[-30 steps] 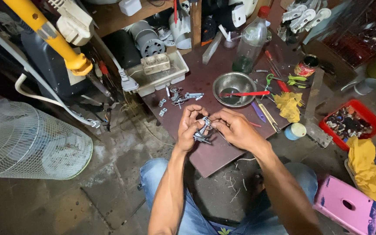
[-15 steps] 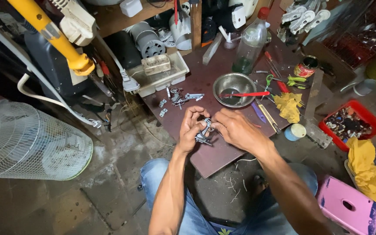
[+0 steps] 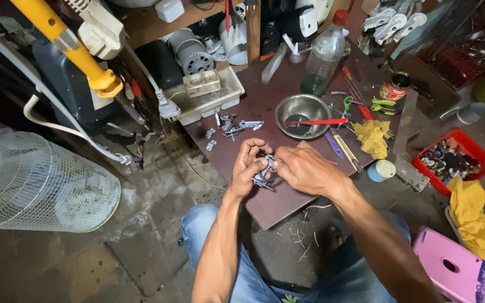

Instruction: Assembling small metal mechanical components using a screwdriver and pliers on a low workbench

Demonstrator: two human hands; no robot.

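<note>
My left hand [image 3: 248, 167] and my right hand [image 3: 304, 168] meet over a dark brown board [image 3: 270, 207], both closed on a small grey metal part [image 3: 264, 174] held between the fingertips. The part is mostly hidden by my fingers. Just beyond my hands lie several loose small metal pieces [image 3: 228, 128] on the board. Further right stands a steel bowl [image 3: 303, 109] with a red-handled tool [image 3: 315, 122] lying across it.
A white tray [image 3: 209, 100] sits at the board's far left, a plastic bottle [image 3: 322, 56] behind the bowl, a yellow rag [image 3: 373, 137] and screwdrivers to the right. A fan grille [image 3: 35, 185] lies on the floor left; a red parts tray [image 3: 453, 163] and pink stool [image 3: 453, 269] right.
My fingers have shifted slightly on the metal part; both hands stay in the same spot over the board.
</note>
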